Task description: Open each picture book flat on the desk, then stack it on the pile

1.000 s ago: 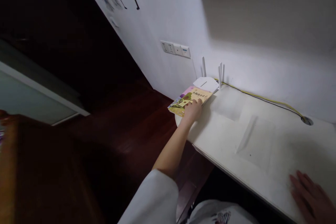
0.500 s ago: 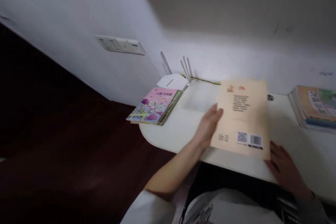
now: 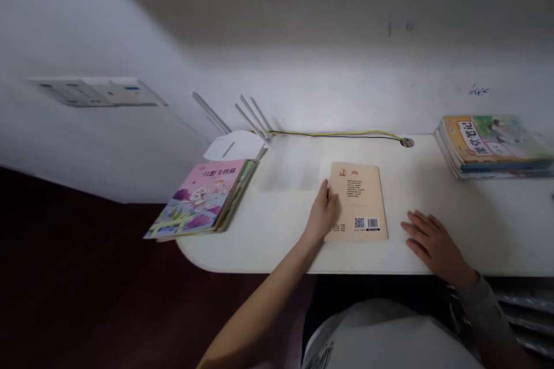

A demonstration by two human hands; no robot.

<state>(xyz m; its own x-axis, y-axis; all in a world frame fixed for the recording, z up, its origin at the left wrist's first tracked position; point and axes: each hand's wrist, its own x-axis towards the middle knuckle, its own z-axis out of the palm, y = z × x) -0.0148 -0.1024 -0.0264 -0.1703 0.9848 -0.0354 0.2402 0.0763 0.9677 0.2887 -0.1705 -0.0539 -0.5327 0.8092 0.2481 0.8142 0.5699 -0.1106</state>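
The white counter (image 3: 281, 230) runs along the wall, its left end rounded. At that end lies a stack of picture books (image 3: 199, 199), overhanging the edge; the top cover is pink with a cartoon scene and a title line in Chinese characters, too blurred to read. At the far right sits a second stack of books (image 3: 493, 144), whose top cover carries large dark characters on a white band, also not legible.

Between the stacks, near the front edge, a thin tan booklet (image 3: 359, 196) lies flat with its back cover up: a small red emblem at the top, a block of tiny print below it, and a QR code beside a barcode at the bottom.

The left hand (image 3: 322, 213) reaches in from below, arm stretched out, fingers extended and laid loosely along the booklet's left edge, not clenched. The right hand (image 3: 433, 242) lies palm down on the counter just right of the booklet, fingers spread and released, holding nothing.

A white router (image 3: 236, 145) with slanted antennas stands behind the pink stack. A yellow cable (image 3: 341, 134) runs along the wall.
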